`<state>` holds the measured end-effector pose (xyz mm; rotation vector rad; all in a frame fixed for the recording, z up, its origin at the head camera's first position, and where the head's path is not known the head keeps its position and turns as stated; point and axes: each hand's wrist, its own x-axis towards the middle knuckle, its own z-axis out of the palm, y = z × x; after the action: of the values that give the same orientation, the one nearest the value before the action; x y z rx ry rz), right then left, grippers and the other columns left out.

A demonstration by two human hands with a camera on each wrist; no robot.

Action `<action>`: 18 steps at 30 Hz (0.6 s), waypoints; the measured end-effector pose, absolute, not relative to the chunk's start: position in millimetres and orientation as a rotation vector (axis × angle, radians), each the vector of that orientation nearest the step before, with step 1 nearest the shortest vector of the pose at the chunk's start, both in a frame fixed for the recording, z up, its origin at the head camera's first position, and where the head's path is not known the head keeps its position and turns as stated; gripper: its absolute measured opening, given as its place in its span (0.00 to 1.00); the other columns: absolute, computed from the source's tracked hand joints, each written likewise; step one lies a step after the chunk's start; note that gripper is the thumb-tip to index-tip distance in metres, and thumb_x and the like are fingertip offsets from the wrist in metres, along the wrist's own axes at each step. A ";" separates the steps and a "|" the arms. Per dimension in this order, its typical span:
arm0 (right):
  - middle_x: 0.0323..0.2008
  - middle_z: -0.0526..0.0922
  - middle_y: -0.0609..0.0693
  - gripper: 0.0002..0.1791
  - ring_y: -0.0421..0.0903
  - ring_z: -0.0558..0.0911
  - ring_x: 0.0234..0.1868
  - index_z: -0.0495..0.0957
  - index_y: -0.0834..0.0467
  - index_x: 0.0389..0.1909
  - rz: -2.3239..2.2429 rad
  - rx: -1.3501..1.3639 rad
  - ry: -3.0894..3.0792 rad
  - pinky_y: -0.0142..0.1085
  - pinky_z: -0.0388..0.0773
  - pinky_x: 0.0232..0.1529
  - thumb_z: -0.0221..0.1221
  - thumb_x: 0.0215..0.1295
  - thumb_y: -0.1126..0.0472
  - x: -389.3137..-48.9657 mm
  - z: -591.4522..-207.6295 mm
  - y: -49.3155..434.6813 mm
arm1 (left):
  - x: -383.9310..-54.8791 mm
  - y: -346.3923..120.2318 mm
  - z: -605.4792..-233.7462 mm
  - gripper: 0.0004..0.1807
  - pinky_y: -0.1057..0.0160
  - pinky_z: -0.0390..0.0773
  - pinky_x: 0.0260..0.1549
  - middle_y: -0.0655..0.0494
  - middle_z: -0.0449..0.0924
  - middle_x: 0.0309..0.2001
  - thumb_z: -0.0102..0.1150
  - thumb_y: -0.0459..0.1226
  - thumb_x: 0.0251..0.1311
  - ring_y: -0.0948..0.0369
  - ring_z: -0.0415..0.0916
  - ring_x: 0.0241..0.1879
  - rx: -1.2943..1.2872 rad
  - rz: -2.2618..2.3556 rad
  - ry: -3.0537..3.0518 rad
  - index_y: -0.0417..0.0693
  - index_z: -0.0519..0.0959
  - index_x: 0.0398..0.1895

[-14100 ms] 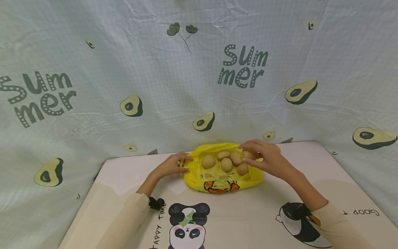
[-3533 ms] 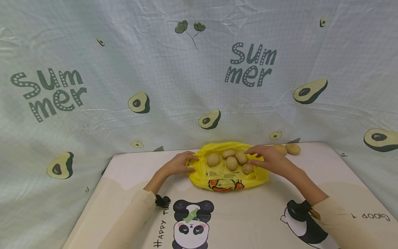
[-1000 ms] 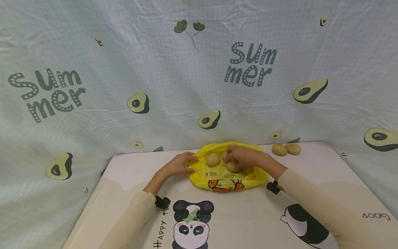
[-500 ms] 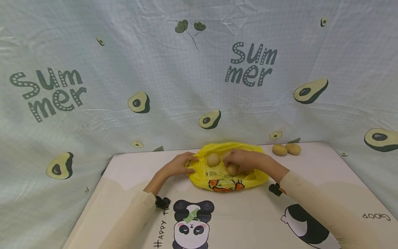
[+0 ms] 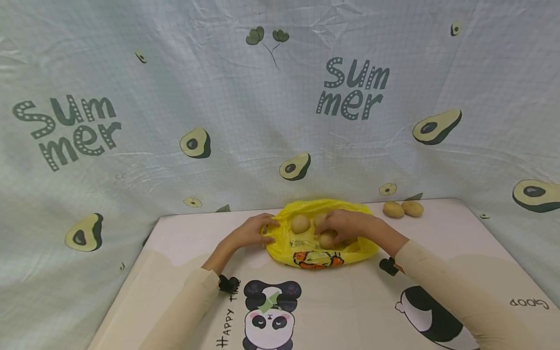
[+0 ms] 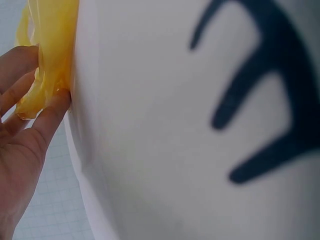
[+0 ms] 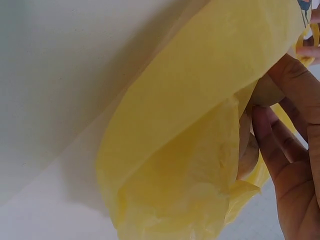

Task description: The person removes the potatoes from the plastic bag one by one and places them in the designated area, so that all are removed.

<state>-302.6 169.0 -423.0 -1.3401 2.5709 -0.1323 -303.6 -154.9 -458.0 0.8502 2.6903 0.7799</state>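
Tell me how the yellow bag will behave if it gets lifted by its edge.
The yellow bag is probably floppy: its thin, creased film bunches where the left hand pinches it. It would likely sag, since rounded potatoes weigh on its base. They might roll out if it tips, as its mouth is open.

Plain beige sleeves; black fittings at both wrists
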 end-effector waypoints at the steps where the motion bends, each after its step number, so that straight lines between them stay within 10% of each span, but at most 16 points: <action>1: 0.49 0.86 0.43 0.25 0.44 0.80 0.45 0.84 0.52 0.58 -0.125 -1.357 2.568 0.40 0.80 0.53 0.74 0.58 0.57 -302.8 -423.1 169.1 | -303.6 -154.9 -457.9 0.23 0.46 0.68 0.69 0.43 0.72 0.68 0.70 0.37 0.61 0.46 0.69 0.68 0.850 0.781 2.690 0.42 0.81 0.60; 18: 0.46 0.79 0.43 0.19 0.39 0.77 0.41 0.84 0.48 0.50 -0.230 -1.424 2.569 0.37 0.81 0.48 0.74 0.56 0.59 -298.6 -424.8 168.6 | -302.2 -154.2 -457.6 0.23 0.47 0.67 0.69 0.43 0.71 0.69 0.70 0.36 0.61 0.46 0.68 0.68 0.850 0.788 2.686 0.42 0.81 0.59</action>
<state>-298.6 168.6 -424.8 -1.4243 2.5695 -0.2297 -302.2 -154.2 -457.6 0.8500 2.6859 0.7879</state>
